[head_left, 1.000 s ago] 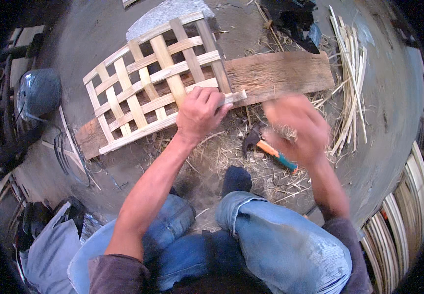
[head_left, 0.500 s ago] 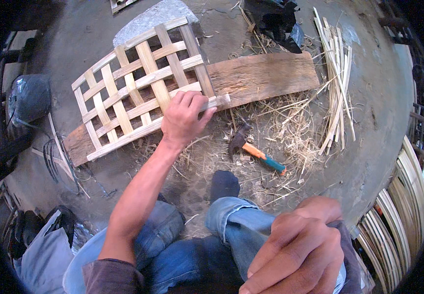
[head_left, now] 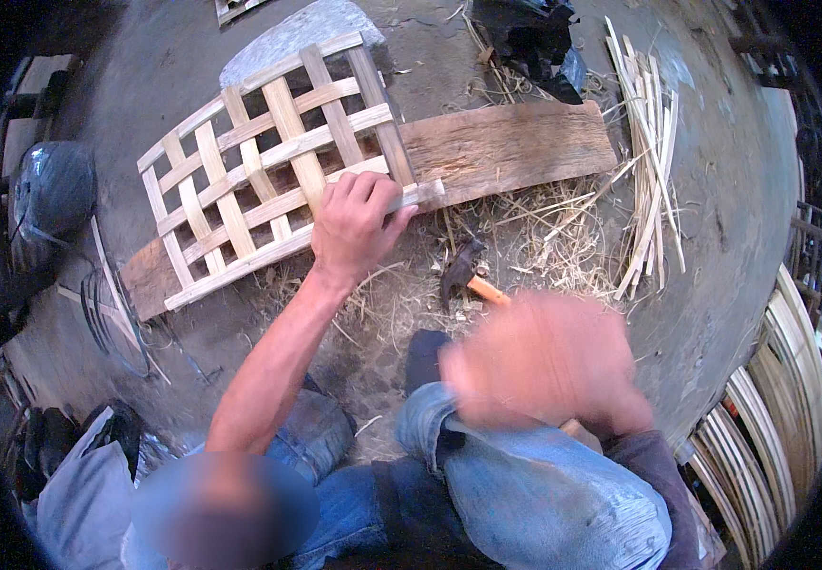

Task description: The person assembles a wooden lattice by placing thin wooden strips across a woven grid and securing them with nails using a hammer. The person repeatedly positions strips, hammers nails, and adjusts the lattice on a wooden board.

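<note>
A woven lattice panel of flat wooden strips (head_left: 295, 152) lies tilted on a rough wooden board (head_left: 515, 147). Along the panel's near edge, toward its right end, my left hand (head_left: 356, 223) is closed around the rim strip. My right hand (head_left: 548, 366), smeared by motion, is over my right knee, so its fingers cannot be made out. From this view it covers most of the handle of a claw hammer (head_left: 460, 271) on the ground; the dark head and a bit of orange handle still show.
Thin shavings (head_left: 563, 237) litter the ground below the board. Loose pale strips (head_left: 653, 171) lie in a bundle at the right. A grey stone (head_left: 278, 38) sits behind the panel, and curved strips (head_left: 762, 418) are stacked at the lower right.
My right hand has moved up and forward from near my lap toward the hammer, hiding its green handle end. My left hand keeps its hold on the panel.
</note>
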### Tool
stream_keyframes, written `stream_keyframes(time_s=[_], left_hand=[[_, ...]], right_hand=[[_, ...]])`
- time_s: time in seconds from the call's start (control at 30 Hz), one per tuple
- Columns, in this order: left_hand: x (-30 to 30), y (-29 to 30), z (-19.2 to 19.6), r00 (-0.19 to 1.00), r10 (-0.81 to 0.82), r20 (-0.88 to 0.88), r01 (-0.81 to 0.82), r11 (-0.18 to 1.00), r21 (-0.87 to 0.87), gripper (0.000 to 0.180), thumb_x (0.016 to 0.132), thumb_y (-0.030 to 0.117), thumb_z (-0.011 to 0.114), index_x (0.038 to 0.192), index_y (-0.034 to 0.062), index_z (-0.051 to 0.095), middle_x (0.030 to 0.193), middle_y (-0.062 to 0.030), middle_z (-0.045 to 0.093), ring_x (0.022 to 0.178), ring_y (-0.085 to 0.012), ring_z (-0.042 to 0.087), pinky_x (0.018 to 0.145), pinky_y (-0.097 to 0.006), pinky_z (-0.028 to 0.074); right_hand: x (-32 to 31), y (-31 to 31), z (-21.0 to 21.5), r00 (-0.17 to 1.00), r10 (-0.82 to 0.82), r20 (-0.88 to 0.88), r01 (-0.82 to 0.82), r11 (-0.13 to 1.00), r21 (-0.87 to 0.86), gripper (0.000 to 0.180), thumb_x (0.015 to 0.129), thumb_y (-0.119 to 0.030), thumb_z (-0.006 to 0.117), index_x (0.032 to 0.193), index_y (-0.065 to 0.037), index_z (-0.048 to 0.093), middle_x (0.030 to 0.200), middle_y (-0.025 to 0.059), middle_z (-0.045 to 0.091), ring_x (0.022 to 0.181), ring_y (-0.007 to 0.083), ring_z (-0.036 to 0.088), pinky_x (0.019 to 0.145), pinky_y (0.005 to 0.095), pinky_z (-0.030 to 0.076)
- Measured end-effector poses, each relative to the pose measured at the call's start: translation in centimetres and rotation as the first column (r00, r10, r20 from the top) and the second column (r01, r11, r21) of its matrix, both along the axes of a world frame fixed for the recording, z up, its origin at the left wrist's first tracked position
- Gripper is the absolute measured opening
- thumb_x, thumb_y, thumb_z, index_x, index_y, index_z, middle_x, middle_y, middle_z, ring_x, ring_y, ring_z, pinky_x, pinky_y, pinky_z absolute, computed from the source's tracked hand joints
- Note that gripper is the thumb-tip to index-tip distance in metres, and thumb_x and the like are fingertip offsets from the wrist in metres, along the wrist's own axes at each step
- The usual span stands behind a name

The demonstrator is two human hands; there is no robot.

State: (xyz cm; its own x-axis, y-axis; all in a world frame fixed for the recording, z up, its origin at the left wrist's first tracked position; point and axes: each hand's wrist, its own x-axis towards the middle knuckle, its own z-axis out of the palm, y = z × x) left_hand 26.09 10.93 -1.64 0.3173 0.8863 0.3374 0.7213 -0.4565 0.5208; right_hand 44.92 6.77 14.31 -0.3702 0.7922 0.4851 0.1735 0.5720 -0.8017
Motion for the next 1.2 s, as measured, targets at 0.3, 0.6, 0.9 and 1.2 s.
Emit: stream_keyframes(time_s=[0.3, 0.6, 0.9, 1.2], left_hand=[[-1.6, 2.2, 0.3, 0.996, 0.062, -0.065, -0.067, 0.994, -0.081, 0.029, 0.076, 0.026, 0.081, 0.092, 0.0079, 0.064, 0.092, -0.0077, 0.064, 0.092, -0.0284, 0.062, 0.081, -0.042, 0.048], [-1.7, 2.0, -0.4, 0.999, 0.039, 0.038, -0.037, 0.998, -0.042, 0.025, 0.077, 0.021, 0.08, 0.093, 0.0071, 0.067, 0.093, -0.0077, 0.065, 0.093, -0.0271, 0.062, 0.082, -0.04, 0.05], [-1.5, 1.7, -0.7, 0.997, 0.066, 0.038, -0.064, 0.997, -0.046, 0.024, 0.077, 0.022, 0.079, 0.093, 0.0079, 0.066, 0.094, -0.007, 0.065, 0.094, -0.0266, 0.062, 0.083, -0.04, 0.05], [-1.1, 1.7, -0.3, 0.987, 0.141, 0.073, -0.142, 0.99, -0.001, 0.028, 0.076, 0.018, 0.078, 0.101, 0.0112, 0.066, 0.095, -0.0048, 0.067, 0.095, -0.0242, 0.063, 0.086, -0.04, 0.048]], right_hand=[[0.0, 4.5, -12.0, 0.964, -0.252, 0.088, 0.256, 0.781, -0.57, 0.014, 0.084, -0.004, 0.077, 0.099, -0.004, 0.075, 0.094, 0.006, 0.073, 0.084, 0.0129, 0.066, 0.075, 0.0271, 0.053], [-0.8, 8.2, -15.2, 0.971, -0.151, 0.184, 0.217, 0.877, -0.428, 0.013, 0.085, -0.008, 0.076, 0.097, -0.005, 0.076, 0.094, 0.0054, 0.073, 0.086, 0.0153, 0.068, 0.073, 0.0283, 0.053], [-1.0, 8.6, -16.0, 0.964, -0.097, 0.248, 0.185, 0.914, -0.362, 0.014, 0.082, -0.002, 0.076, 0.096, -0.004, 0.075, 0.094, 0.0063, 0.07, 0.09, 0.0182, 0.067, 0.078, 0.0298, 0.053], [-0.5, 8.9, -16.1, 0.944, -0.074, 0.321, 0.165, 0.949, -0.268, 0.02, 0.081, 0.004, 0.074, 0.1, -0.004, 0.074, 0.096, 0.007, 0.069, 0.089, 0.0183, 0.068, 0.079, 0.0298, 0.054]])
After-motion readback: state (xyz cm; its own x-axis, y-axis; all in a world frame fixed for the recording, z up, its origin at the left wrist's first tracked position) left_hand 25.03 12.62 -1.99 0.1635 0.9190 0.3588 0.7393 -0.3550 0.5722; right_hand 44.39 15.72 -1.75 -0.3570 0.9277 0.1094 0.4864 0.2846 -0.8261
